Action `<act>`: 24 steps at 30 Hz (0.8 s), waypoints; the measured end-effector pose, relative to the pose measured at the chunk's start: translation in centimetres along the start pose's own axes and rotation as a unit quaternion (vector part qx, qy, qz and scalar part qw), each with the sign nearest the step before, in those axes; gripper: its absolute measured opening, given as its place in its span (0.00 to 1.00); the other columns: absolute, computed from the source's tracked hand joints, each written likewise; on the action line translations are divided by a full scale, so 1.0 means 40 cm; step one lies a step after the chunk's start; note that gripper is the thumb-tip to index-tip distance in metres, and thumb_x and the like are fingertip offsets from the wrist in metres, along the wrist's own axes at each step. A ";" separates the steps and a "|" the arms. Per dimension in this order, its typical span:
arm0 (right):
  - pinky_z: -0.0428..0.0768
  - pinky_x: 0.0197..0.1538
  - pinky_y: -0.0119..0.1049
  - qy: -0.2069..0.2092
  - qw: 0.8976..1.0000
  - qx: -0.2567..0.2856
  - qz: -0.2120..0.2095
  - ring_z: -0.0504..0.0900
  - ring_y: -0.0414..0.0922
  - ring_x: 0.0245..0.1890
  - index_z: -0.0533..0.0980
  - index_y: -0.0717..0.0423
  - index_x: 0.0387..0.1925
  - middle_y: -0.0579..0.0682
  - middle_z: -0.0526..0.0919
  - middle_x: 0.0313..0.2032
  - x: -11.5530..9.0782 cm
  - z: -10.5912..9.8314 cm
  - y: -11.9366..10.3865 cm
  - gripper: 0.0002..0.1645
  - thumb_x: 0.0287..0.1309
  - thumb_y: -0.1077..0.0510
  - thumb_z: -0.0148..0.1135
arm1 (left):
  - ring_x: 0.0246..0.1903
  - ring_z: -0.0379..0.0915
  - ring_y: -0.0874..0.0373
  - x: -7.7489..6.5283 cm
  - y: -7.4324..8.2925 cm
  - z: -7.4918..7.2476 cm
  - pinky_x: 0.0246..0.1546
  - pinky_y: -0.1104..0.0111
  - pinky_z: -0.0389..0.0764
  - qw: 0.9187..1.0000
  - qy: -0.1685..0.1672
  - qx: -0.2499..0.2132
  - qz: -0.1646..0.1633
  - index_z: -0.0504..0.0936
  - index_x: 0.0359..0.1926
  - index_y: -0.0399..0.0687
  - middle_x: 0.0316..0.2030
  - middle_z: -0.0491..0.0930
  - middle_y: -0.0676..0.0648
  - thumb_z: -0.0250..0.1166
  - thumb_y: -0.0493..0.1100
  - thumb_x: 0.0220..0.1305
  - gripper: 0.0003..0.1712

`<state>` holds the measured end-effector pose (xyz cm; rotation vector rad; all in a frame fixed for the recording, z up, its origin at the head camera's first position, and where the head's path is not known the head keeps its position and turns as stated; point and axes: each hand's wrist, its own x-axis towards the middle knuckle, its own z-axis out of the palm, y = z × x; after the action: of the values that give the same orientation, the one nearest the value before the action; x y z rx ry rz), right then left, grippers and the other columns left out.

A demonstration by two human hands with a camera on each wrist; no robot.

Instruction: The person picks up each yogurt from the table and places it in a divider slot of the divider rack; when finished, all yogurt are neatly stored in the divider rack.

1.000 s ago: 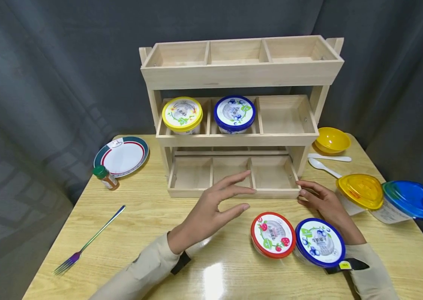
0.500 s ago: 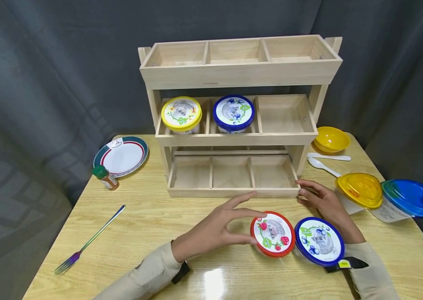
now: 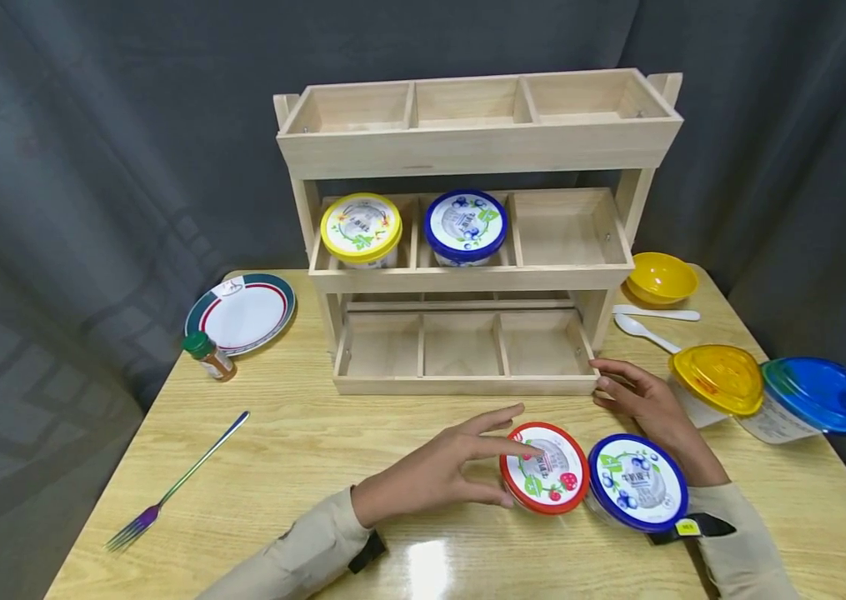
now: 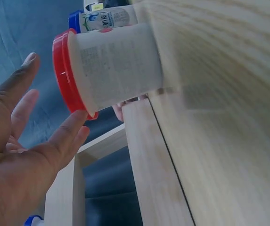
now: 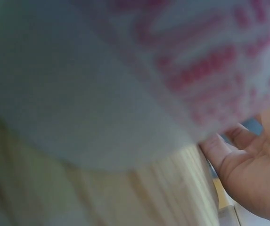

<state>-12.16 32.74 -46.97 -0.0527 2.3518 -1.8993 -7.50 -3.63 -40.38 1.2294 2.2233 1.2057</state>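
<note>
My left hand [image 3: 441, 467], fingers spread, reaches around the left side of the red-lidded tub [image 3: 561, 483] on the table. In the left wrist view a fingertip meets or nearly meets the rim of the red lid [image 4: 64, 70]; the hand is not closed round the tub. Against the tub's right side stands a blue-lidded tub [image 3: 640, 483]. Past it, my right hand [image 3: 648, 408] rests its fingertips at the lower right front corner of the wooden rack [image 3: 468, 386]. A blurred white tub with pink print [image 5: 102, 94] hides much of the right wrist view.
The rack's middle tier holds a yellow-lidded tub [image 3: 361, 227] and another blue-lidded tub [image 3: 465, 225]. Rightward are a yellow bowl [image 3: 663, 279], white spoon [image 3: 643, 332], yellow-lidded container [image 3: 718, 379] and blue-lidded container [image 3: 813, 396]. Leftward lie a plate [image 3: 242, 312], spice bottle [image 3: 209, 357] and fork [image 3: 178, 479].
My left hand has come down and to the right, from in front of the rack's bottom tier to the red-lidded tub. The right hand stays at the rack's corner.
</note>
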 end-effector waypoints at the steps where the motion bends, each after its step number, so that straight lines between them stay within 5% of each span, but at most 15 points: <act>1: 0.85 0.53 0.28 0.001 1.000 -0.004 0.002 0.86 0.31 0.50 0.74 0.56 0.75 0.33 0.75 0.60 0.000 0.000 0.000 0.27 0.83 0.52 0.59 | 0.83 0.49 0.55 0.000 -0.002 0.002 0.79 0.58 0.62 1.000 -0.002 0.000 -0.002 0.82 0.73 0.55 0.86 0.53 0.50 0.78 0.45 0.68 0.34; 6: 0.85 0.54 0.29 0.003 1.000 -0.011 0.009 0.85 0.31 0.50 0.71 0.59 0.77 0.39 0.74 0.64 0.001 0.002 0.002 0.30 0.83 0.50 0.59 | 0.84 0.48 0.55 0.003 -0.017 0.015 0.79 0.57 0.60 1.000 -0.010 0.006 -0.007 0.82 0.73 0.55 0.85 0.53 0.49 0.78 0.44 0.68 0.34; 15: 0.85 0.53 0.28 -0.001 1.000 -0.006 -0.001 0.86 0.31 0.49 0.72 0.59 0.76 0.30 0.76 0.58 0.000 0.000 0.000 0.28 0.84 0.52 0.58 | 0.83 0.52 0.51 0.015 -0.036 0.032 0.78 0.57 0.65 0.999 -0.022 0.022 -0.019 0.82 0.73 0.57 0.84 0.57 0.42 0.78 0.47 0.67 0.34; 24: 0.85 0.53 0.28 -0.001 1.000 -0.009 -0.003 0.86 0.32 0.50 0.71 0.61 0.76 0.30 0.75 0.60 0.001 0.000 0.002 0.29 0.84 0.52 0.58 | 0.70 0.69 0.65 0.030 -0.057 0.061 0.67 0.72 0.74 0.991 -0.002 -0.120 -0.050 0.85 0.68 0.53 0.71 0.78 0.52 0.80 0.39 0.65 0.31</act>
<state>-12.18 32.74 -47.03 -0.0629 2.3698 -1.8792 -7.88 -1.99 -43.51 1.0128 2.0383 1.3803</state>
